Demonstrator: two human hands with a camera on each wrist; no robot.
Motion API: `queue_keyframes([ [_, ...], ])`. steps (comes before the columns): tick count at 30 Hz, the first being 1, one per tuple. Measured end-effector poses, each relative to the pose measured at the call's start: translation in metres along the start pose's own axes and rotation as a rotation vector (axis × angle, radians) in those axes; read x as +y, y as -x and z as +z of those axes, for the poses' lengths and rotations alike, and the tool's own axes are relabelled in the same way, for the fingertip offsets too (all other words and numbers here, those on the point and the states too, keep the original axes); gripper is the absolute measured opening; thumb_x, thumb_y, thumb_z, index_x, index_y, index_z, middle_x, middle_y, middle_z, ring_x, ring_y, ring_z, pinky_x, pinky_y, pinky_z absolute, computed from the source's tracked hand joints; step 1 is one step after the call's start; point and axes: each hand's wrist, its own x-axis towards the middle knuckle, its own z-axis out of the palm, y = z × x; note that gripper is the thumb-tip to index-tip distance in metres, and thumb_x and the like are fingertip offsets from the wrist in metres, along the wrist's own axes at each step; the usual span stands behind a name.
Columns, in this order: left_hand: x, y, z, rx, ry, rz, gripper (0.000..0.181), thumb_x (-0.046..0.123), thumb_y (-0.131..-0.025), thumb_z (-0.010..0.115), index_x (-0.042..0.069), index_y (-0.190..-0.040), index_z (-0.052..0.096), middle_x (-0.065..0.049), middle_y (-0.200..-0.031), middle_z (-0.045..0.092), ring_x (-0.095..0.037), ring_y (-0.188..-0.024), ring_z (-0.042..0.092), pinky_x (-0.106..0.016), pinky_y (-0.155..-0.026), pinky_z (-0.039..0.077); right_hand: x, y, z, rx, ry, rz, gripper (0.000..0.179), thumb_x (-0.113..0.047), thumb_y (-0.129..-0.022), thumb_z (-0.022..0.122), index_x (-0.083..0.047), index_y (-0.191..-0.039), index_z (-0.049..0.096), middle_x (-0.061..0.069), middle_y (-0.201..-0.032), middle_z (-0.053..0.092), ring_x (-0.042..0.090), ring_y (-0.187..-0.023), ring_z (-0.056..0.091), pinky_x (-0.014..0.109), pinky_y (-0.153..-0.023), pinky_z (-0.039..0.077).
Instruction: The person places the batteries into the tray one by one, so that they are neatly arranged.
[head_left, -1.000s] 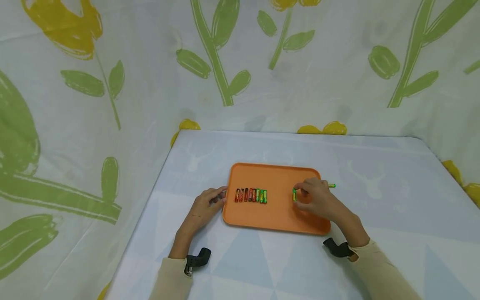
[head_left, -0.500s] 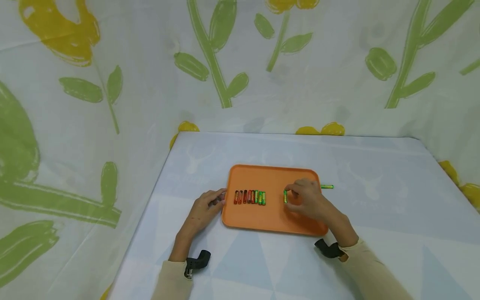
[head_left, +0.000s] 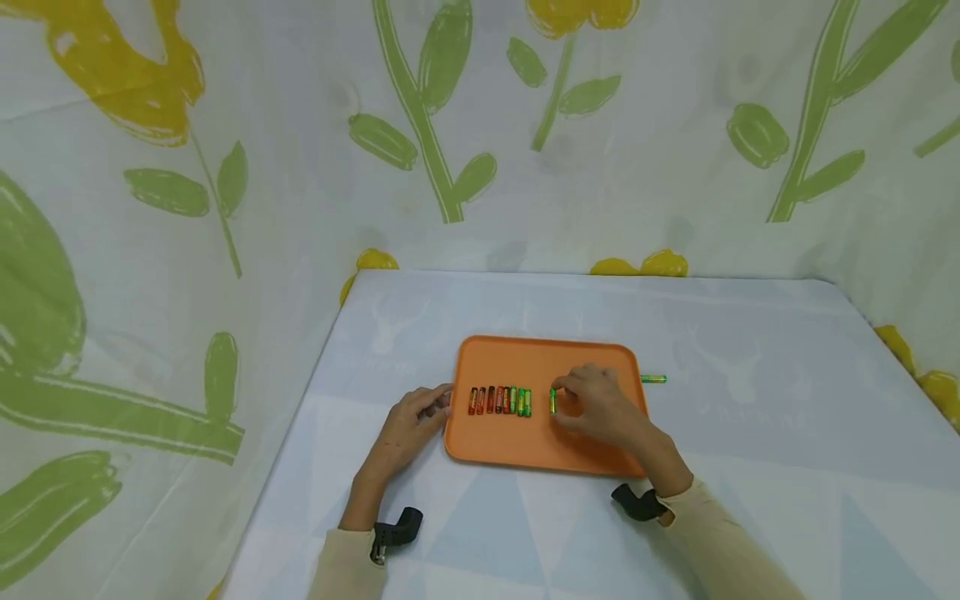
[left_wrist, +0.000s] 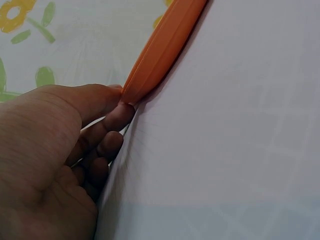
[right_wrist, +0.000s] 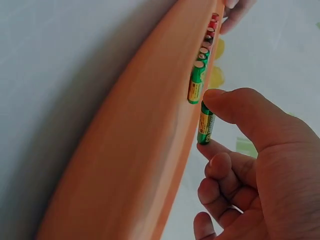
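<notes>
An orange tray (head_left: 495, 443) lies on the table. On its left half stands a side-by-side row of small batteries: several red batteries (head_left: 491, 400) at the left, then 3 green batteries (head_left: 521, 402) at the right. My right hand (head_left: 597, 408) is over the tray's right half. It pinches a single green battery (right_wrist: 205, 123) by its ends between thumb and index finger, a short gap right of the row. My left hand (head_left: 406, 429) is at the tray's left edge, its thumb and index fingertip touching the rim (left_wrist: 160, 50).
Another green battery (head_left: 653, 378) lies on the table just beyond the tray's right edge. The table (head_left: 720, 333) has a pale cloth with blue triangles. A flowered cloth wall (head_left: 645, 192) rises behind and to the left.
My right hand has moved left across the tray with the pinched green battery, closer to the row. The left hand stays at the tray's edge. The head view has shifted slightly.
</notes>
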Motion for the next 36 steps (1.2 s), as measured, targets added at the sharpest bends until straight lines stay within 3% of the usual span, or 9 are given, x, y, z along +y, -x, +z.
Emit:
queue_keyframes([
  [5,-0.002,0.002,0.001,0.009,-0.005,0.002,0.041,0.021,-0.099,0.067,0.016,-0.139,0.062,0.010,-0.104,0.063,-0.012,-0.095,0.054,-0.038,-0.087,0.045,-0.002,-0.003,0.009,0.025,0.035,-0.014,0.033,-0.028,-0.077,0.087,-0.013,-0.102,0.072,-0.009,-0.083,0.048,0.014,-0.084,0.041,0.039,-0.076,0.026],
  [13,-0.004,0.013,0.005,0.024,-0.025,0.002,0.040,0.021,-0.098,0.068,0.015,-0.137,0.064,0.012,-0.101,0.062,-0.011,-0.093,0.053,-0.035,-0.084,0.045,-0.012,0.002,0.019,-0.017,0.032,-0.005,0.036,-0.033,-0.078,0.085,-0.012,-0.104,0.072,-0.009,-0.088,0.052,0.012,-0.086,0.043,0.038,-0.078,0.029],
  [24,-0.005,0.004,0.004,0.042,-0.031,0.039,0.040,0.021,-0.098,0.068,0.015,-0.137,0.064,0.013,-0.101,0.062,-0.010,-0.092,0.053,-0.033,-0.083,0.046,-0.015,-0.007,0.012,-0.025,0.041,0.002,0.035,-0.032,-0.078,0.086,-0.012,-0.104,0.071,-0.010,-0.087,0.052,0.012,-0.086,0.044,0.039,-0.078,0.030],
  [36,-0.004,0.006,0.004,0.035,-0.033,0.037,0.039,0.021,-0.098,0.067,0.015,-0.137,0.063,0.013,-0.102,0.061,-0.011,-0.093,0.053,-0.035,-0.085,0.046,-0.016,-0.010,0.015,-0.039,0.049,0.002,0.038,-0.036,-0.079,0.086,-0.012,-0.104,0.070,-0.007,-0.089,0.055,0.013,-0.085,0.044,0.039,-0.077,0.030],
])
